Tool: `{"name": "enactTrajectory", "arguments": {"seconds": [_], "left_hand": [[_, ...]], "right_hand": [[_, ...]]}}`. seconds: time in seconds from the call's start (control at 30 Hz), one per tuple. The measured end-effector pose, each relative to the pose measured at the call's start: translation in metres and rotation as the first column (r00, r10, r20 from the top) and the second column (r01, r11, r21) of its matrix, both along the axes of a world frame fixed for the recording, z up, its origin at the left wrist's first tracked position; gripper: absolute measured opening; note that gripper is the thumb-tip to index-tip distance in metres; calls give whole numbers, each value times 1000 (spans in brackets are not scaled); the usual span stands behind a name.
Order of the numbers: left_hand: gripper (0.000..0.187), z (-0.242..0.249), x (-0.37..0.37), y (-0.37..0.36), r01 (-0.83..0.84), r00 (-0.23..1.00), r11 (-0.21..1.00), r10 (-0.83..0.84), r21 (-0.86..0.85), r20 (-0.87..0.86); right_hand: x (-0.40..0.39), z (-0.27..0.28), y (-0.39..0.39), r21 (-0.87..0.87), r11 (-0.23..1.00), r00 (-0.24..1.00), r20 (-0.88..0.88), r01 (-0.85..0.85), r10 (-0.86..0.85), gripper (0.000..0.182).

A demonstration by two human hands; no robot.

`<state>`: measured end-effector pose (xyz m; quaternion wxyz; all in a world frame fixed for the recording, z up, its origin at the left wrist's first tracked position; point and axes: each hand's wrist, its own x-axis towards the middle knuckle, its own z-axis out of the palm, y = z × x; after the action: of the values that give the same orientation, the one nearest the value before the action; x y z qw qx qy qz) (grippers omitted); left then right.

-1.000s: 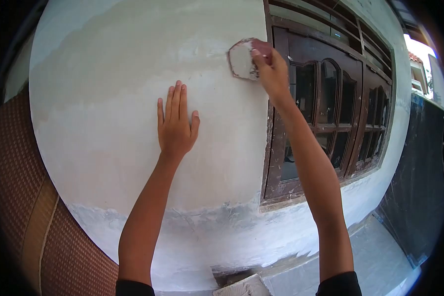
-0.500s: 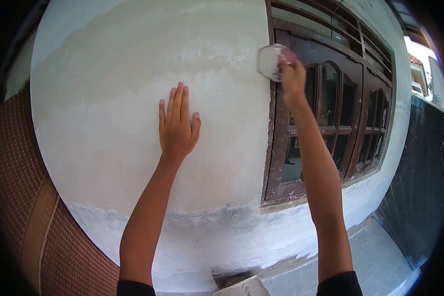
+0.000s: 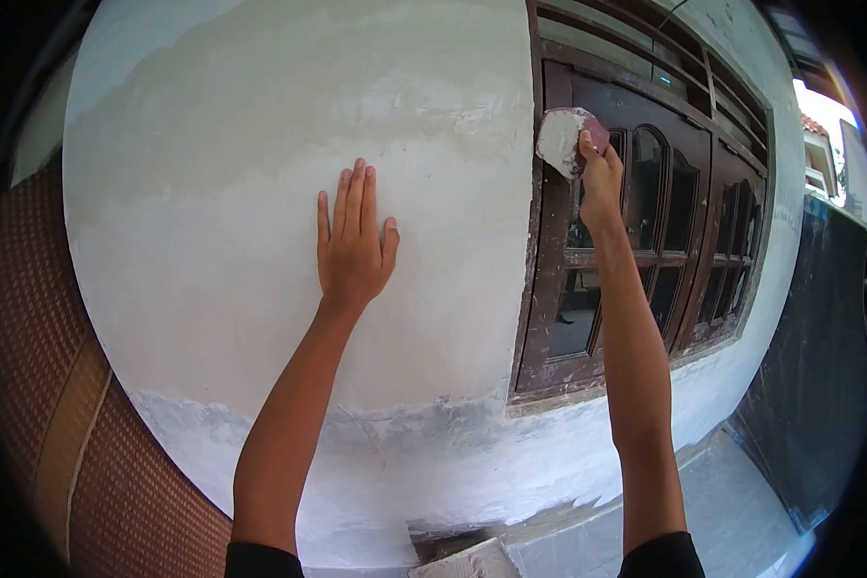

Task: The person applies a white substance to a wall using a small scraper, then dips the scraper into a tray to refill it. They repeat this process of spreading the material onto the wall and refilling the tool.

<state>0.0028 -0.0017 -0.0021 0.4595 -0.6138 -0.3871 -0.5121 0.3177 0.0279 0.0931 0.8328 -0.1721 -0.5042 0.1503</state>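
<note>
Flat against the pale plastered wall [image 3: 433, 289] rests my left hand [image 3: 356, 241], its fingers stretched upward and holding nothing. My right hand [image 3: 599, 173] grips a sanding pad [image 3: 563, 142], a flat piece with a whitish, dusty face and a dark reddish part at its right side. The pad is in front of the upper left corner of the brown wooden window [image 3: 578, 366], near the frame's left edge. Whether it touches the frame cannot be made out. A damp-looking greenish patch covers the upper wall, and a rougher grey band runs below my left hand.
Woven brown matting [image 3: 144, 472] borders the wall at the left. A dark sheet [image 3: 800, 356] hangs at the right. Below lie a grey floor [image 3: 732, 501] and a pale block [image 3: 467, 562] beside a dark gap in the wall's base.
My right hand has moved right and slightly down with the pad, from the wall's edge to in front of the window frame. My left hand stays flat on the wall.
</note>
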Motion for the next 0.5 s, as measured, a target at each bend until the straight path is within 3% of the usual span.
{"name": "enactTrajectory", "arguments": {"seconds": [0.1, 0.2, 0.27, 0.37, 0.43, 0.5], "left_hand": [[60, -1, 1, 0, -7, 1000, 1000, 7, 3, 3], [60, 0, -2, 0, 26, 1000, 1000, -26, 13, -11], [63, -2, -3, 2, 62, 998, 998, -62, 5, -15], [63, -2, -1, 3, 52, 999, 999, -51, 14, -11], [63, -2, -2, 3, 46, 999, 999, -46, 15, -11], [63, -2, -3, 3, 43, 999, 999, -43, 4, -16]], "right_hand": [[-24, -8, -2, 66, 998, 990, 142, 9, -19, 28], [-19, -13, 14, -38, 995, 972, 221, 93, -82, 29], [-6, -14, 5, -45, 998, 998, 45, 38, -36, 29], [-2, -12, -1, -21, 997, 995, -77, -70, 68, 28], [-17, -13, 2, 33, 999, 1000, -5, -13, 13, 27], [-28, -16, 8, -5, 990, 969, 206, 139, -135, 27]]}}
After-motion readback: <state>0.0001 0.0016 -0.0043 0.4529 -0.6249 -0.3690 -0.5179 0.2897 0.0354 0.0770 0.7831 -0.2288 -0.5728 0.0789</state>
